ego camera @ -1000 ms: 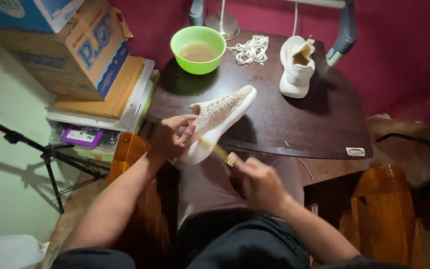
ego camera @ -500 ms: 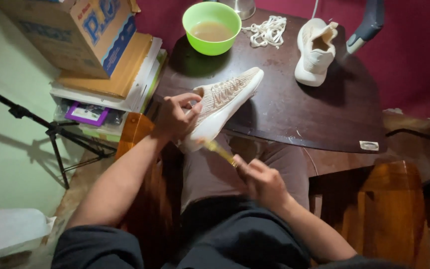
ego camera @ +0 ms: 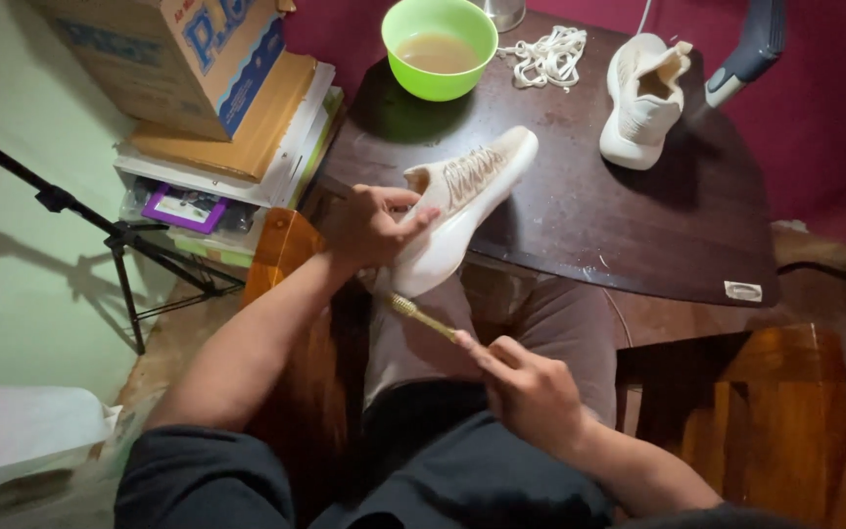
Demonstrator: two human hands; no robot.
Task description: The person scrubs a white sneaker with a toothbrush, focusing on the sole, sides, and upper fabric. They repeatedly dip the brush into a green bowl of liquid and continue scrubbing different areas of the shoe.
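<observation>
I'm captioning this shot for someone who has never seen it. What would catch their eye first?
The cream sneaker at centre, gripped at its heel by the left hand over the dark table's edge, with the right hand holding a small brush just below its sole. Behind, a bright green bowl of murky liquid and a second sneaker stand on the table.

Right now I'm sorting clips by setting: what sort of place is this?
Probably a room at home, used as a makeshift shoe-cleaning spot: a dark wooden table holding a green bowl of murky liquid, beside stacked cardboard boxes and papers.

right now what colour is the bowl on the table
Bright lime green bowl, holding a murky brownish liquid; it shows clearly in the head view, on the dark table.
</observation>
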